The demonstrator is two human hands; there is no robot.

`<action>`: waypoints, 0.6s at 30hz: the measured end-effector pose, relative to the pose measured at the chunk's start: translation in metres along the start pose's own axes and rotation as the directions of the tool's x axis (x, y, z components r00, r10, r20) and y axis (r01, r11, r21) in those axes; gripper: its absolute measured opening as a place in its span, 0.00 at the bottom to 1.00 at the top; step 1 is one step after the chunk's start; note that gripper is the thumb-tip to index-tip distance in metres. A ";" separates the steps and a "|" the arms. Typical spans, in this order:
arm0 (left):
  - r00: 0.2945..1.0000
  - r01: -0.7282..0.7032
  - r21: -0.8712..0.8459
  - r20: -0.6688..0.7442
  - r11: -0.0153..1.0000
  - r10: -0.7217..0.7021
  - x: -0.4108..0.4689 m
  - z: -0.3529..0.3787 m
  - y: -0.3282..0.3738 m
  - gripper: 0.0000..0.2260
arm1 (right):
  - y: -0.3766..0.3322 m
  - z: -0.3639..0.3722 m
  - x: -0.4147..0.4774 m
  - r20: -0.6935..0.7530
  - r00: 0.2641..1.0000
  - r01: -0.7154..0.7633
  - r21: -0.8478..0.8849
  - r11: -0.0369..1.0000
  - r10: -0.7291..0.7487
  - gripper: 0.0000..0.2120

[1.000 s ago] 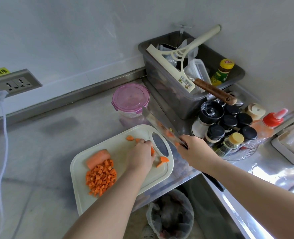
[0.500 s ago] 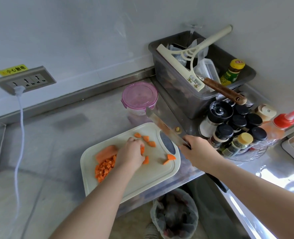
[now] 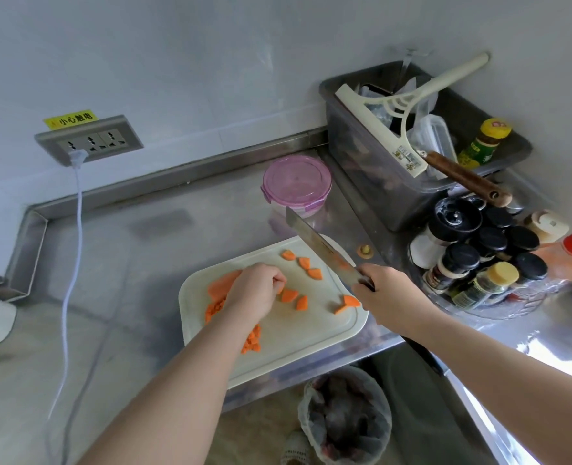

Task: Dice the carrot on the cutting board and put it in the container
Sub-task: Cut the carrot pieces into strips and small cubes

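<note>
Head view: cutting board point(image 3: 311, 340), knife point(image 3: 318, 244), container point(image 3: 296, 184), your two hands.
Your right hand point(image 3: 388, 297) is wrapped round the knife handle, with the blade raised and slanting over the board's far right corner toward the container (pink lid on, standing on the counter point(image 3: 143, 263) just behind the board). Your left hand point(image 3: 256, 290) hovers knuckles-up over the board, its fingers curled beside a carrot slice point(image 3: 289, 294); whether they pinch anything cannot be told. The uncut carrot chunk point(image 3: 222, 281) and the diced pile point(image 3: 251, 340) lie on the board's left half, partly hidden by your forearm. Loose slices are scattered across the right half.
</note>
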State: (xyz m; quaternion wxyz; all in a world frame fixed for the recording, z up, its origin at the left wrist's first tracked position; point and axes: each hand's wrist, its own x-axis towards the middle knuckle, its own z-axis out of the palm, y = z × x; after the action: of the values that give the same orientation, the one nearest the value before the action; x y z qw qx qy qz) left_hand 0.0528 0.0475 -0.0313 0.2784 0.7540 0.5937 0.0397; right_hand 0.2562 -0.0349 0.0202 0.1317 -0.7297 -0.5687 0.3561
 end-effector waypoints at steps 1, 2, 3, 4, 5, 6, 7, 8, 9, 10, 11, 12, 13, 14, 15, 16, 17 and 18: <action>0.999 -0.008 -0.010 0.034 1.000 0.009 0.003 -0.002 0.000 0.08 | 0.000 0.000 -0.001 -0.001 1.000 -0.002 0.001 1.000 0.002 0.10; 0.997 -0.020 -0.009 0.071 1.000 0.020 0.005 -0.004 0.002 0.09 | 0.000 0.000 -0.002 -0.006 1.000 -0.004 -0.001 1.000 0.004 0.10; 0.994 -0.033 0.001 0.108 0.999 0.033 0.007 -0.005 0.003 0.10 | 0.001 0.000 -0.002 -0.008 1.000 -0.006 -0.003 1.000 0.006 0.09; 0.989 -0.047 0.017 0.138 0.999 0.044 0.008 -0.006 0.005 0.11 | 0.001 -0.001 -0.003 -0.011 1.000 -0.004 -0.004 1.000 0.004 0.08; 0.986 -0.060 0.031 0.155 0.998 0.054 0.009 -0.006 0.007 0.12 | 0.002 -0.001 -0.003 -0.015 1.000 -0.005 -0.007 1.000 0.004 0.07; 0.985 -0.069 0.046 0.164 0.997 0.061 0.009 -0.006 0.009 0.12 | 0.002 -0.001 -0.004 -0.025 1.000 -0.004 -0.009 1.000 0.003 0.05; 0.984 -0.077 0.058 0.164 0.995 0.067 0.010 -0.005 0.010 0.12 | 0.002 -0.002 -0.004 -0.036 0.999 -0.005 -0.011 1.000 0.004 0.08; 0.984 -0.082 0.073 0.164 0.994 0.069 0.010 -0.004 0.011 0.12 | 0.002 -0.003 -0.005 -0.042 0.999 -0.006 -0.011 1.000 0.006 0.12; 0.984 -0.085 0.087 0.164 0.993 0.070 0.010 -0.003 0.012 0.12 | 0.002 -0.003 -0.005 -0.041 0.999 -0.011 -0.010 1.000 0.011 0.15; 0.982 -0.092 0.100 0.174 0.991 0.073 0.010 -0.003 0.012 0.12 | 0.002 -0.004 -0.006 -0.042 0.999 -0.014 -0.003 1.000 0.013 0.16; 0.980 -0.105 0.118 0.182 0.988 0.082 0.010 -0.004 0.013 0.12 | 0.001 -0.005 -0.006 -0.041 0.999 -0.018 0.005 1.000 0.018 0.16; 0.978 -0.116 0.146 0.188 0.983 0.088 0.009 -0.006 0.015 0.12 | 0.001 -0.006 -0.007 -0.043 0.999 -0.020 0.015 1.000 0.021 0.16; 0.975 -0.132 0.181 0.201 0.975 0.094 0.009 -0.009 0.016 0.11 | 0.001 -0.007 -0.007 -0.044 0.999 -0.023 0.017 1.000 0.024 0.15; 0.968 -0.148 0.221 0.231 0.964 0.096 0.009 -0.012 0.018 0.12 | 0.001 -0.007 -0.007 -0.045 0.999 -0.025 0.018 1.000 0.026 0.15; 0.959 -0.165 0.253 0.267 0.953 0.095 0.009 -0.014 0.020 0.12 | 0.002 -0.007 -0.007 -0.044 0.999 -0.028 0.018 0.999 0.029 0.14; 0.948 -0.169 0.275 0.309 0.946 0.079 0.010 -0.015 0.022 0.12 | 0.002 -0.007 -0.007 -0.042 0.999 -0.029 0.020 0.999 0.030 0.14; 0.936 -0.173 0.284 0.346 0.943 0.068 0.011 -0.016 0.024 0.13 | 0.001 -0.007 -0.007 -0.040 0.999 -0.030 0.018 0.999 0.031 0.14; 0.923 -0.180 0.297 0.380 0.938 0.057 0.013 -0.017 0.027 0.16 | 0.001 -0.006 -0.007 -0.041 0.999 -0.031 0.017 0.999 0.032 0.15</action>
State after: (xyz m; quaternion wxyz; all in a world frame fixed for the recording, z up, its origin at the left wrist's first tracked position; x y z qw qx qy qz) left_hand 0.0734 0.0616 -0.0080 0.2526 0.8185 0.4825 -0.1830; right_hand 0.2604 -0.0402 0.0263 0.1435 -0.7448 -0.5513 0.3476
